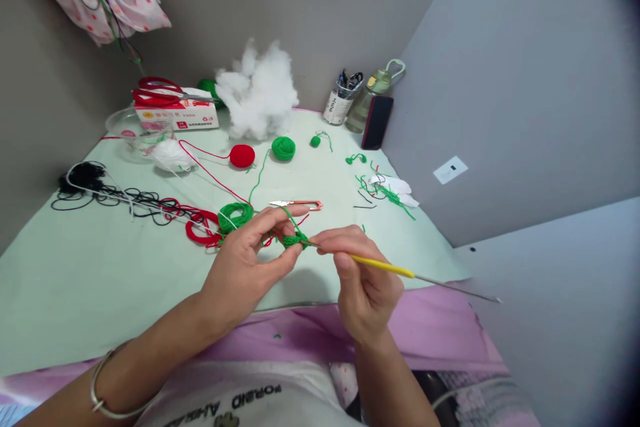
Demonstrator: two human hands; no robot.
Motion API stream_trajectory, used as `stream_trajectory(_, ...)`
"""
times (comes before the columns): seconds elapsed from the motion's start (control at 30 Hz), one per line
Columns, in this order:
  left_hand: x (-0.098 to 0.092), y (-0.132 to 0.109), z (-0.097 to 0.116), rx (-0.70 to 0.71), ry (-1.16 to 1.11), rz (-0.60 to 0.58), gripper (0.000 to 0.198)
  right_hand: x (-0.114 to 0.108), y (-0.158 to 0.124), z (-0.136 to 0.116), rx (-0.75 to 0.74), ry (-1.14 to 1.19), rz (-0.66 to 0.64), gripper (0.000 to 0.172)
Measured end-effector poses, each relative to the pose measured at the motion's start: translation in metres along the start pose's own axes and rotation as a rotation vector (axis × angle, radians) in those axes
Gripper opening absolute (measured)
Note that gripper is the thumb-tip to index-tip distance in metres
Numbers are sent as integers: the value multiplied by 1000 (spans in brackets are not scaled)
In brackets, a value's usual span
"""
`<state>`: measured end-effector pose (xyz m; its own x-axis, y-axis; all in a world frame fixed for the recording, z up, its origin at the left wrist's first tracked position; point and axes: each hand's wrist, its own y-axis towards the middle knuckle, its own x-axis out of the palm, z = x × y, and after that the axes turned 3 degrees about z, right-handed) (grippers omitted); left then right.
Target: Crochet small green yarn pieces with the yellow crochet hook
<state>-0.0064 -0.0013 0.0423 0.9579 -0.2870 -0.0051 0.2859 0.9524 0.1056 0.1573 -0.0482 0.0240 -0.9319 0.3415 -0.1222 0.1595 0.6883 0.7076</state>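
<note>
My left hand (250, 257) pinches a small green crocheted piece (294, 240) between thumb and fingers, and green yarn runs over its raised index finger. My right hand (367, 277) grips a crochet hook (383, 265) with a yellow handle. The hook's thin metal tip meets the green piece, but whether it passes through a stitch I cannot tell. Its other metal end points out to the right. Just beyond my left hand lie a coil of green yarn (235, 217) and orange-handled thread snips (307, 204). A strand links the coil to a green yarn ball (283, 148).
Beyond sit a red yarn ball (243, 156), white stuffing (260, 93), and a box (177, 117) with red scissors (157, 91) on top. Black yarn (85, 178) tangles at left. A phone (377, 123), bottle (363, 107) and yarn scraps (390, 193) are at right by the wall.
</note>
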Motion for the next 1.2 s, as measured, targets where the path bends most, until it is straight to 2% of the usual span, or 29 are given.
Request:
stream_trajectory(0.2, -2, 1, -2, 16, 49, -6, 32, 1, 0, 0, 12, -8, 30, 24)
stream_trajectory(0.33, 1, -1, -4, 66, 65, 40, 31, 0, 0, 0, -86, -132, -43, 25)
stream_trajectory(0.4, 3, -3, -3, 47, 20, 55, 33, 1, -3, 2, -162, -264, -75, 28)
stream_trajectory(0.5, 6, -5, -2, -147, -248, -37, 48, 4, -10, 6, -317, -494, -60, 35)
stream_trajectory(0.57, 4, -3, -2, -323, -462, -130, 50, 6, -13, 9, -344, -485, -12, 36)
stream_trajectory(0.67, -1, 2, -3, -444, -599, -161, 41, 7, -10, 9, -134, -201, 100, 28)
stream_trajectory(0.73, -4, 4, -4, -414, -586, -141, 38, 7, -5, 8, 47, 31, 187, 23)
stream_trajectory(0.8, -4, 3, -4, -355, -538, -160, 38, 8, 0, 7, 154, 173, 206, 19)
stream_trajectory(0.87, -1, 2, -4, -294, -483, -178, 38, 10, 2, 7, 197, 196, 161, 18)
stream_trajectory(1.0, 3, 1, -4, -235, -409, -137, 40, 13, 1, 7, 176, 123, 133, 18)
stream_trajectory(1.1, 1, 4, -6, -302, -455, -177, 46, 10, 1, 7, 197, 154, 150, 17)
stream_trajectory(1.2, -4, 6, -7, -406, -571, -255, 43, 5, 5, 10, 307, 280, 183, 20)
